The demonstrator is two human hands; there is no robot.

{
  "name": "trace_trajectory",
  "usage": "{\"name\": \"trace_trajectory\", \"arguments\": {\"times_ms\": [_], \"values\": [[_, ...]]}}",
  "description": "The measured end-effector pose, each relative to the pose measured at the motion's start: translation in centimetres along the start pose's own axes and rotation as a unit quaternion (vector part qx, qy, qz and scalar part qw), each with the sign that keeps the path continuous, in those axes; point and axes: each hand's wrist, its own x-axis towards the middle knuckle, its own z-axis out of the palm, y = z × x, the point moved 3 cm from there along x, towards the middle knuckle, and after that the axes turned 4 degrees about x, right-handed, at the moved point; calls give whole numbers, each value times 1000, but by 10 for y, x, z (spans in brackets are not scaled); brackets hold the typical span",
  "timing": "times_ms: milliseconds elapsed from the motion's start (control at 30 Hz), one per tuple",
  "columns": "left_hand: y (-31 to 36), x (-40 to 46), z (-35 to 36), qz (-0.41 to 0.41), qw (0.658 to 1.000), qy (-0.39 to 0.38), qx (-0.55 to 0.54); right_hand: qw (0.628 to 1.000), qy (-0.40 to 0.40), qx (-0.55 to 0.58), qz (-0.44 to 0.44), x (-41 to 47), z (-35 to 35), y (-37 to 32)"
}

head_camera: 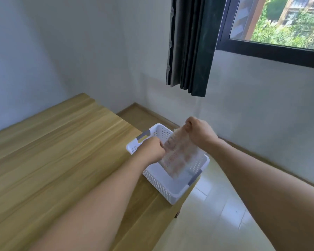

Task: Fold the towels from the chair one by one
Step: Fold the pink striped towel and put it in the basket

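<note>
A small pinkish patterned towel (179,156) hangs tilted over a white perforated basket (159,185) at the right edge of the wooden table (62,151). My right hand (199,133) grips the towel's upper edge, raised above the basket. My left hand (152,149) pinches the towel's left edge, lower down near the basket's rim. The towel's bottom end reaches into the basket. No chair is in view.
The basket has grey handles and stands at the table's right edge, above a pale tiled floor (216,214). A dark curtain (190,48) hangs by a window (283,20) at the upper right. White walls enclose the corner behind.
</note>
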Motion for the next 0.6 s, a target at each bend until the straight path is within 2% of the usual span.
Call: {"name": "trace_trajectory", "arguments": {"times_ms": [200,367,467,600], "values": [[-18,65,70,-114,976,-114,148,984,-160,-75,-29,32,76,59],[-28,94,106,-124,928,-243,254,956,-253,-142,-35,45,126,82],[-33,104,123,-123,910,-290,270,946,-285,-156,-12,51,155,93],[-45,120,148,-146,914,-290,244,943,-282,-178,1,56,181,106]]}}
